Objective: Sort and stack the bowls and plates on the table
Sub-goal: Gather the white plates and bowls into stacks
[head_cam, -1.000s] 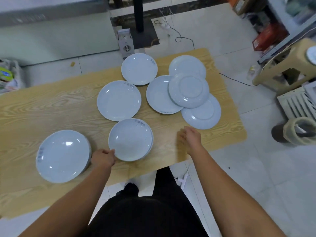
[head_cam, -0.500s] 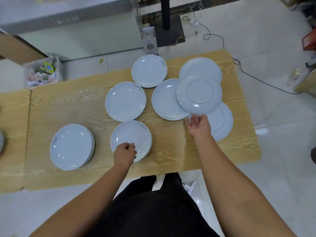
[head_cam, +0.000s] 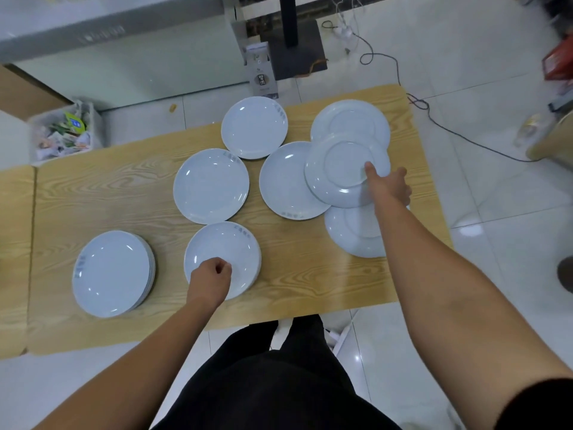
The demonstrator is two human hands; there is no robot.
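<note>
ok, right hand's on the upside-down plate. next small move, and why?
Probably lift the upside-down plate straight up, then turn it face up. The right hand grips its near rim, thumb on top. It lies across three plates, so sliding it would likely drag them.
</note>
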